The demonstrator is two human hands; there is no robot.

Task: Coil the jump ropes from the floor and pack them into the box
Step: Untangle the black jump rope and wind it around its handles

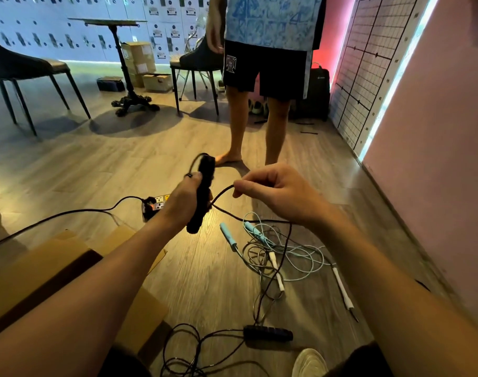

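Matt cardboard box point(42, 270), seemingly foam-covered handle point(202, 191)

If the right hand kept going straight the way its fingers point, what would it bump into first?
Probably the black handle gripped in the left hand; the right hand, pinching the black cord, points leftward at it. Depth is hard to judge.

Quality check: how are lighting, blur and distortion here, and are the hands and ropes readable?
Head view: wide-angle bending, the pink wall leans and curves; uneven light, a warm pool on the floor, red glow at the far corner; the black handle in the left hand is smeared, probably motion blur; the right hand, pinching the black rope, and the pale ropes read clearly.
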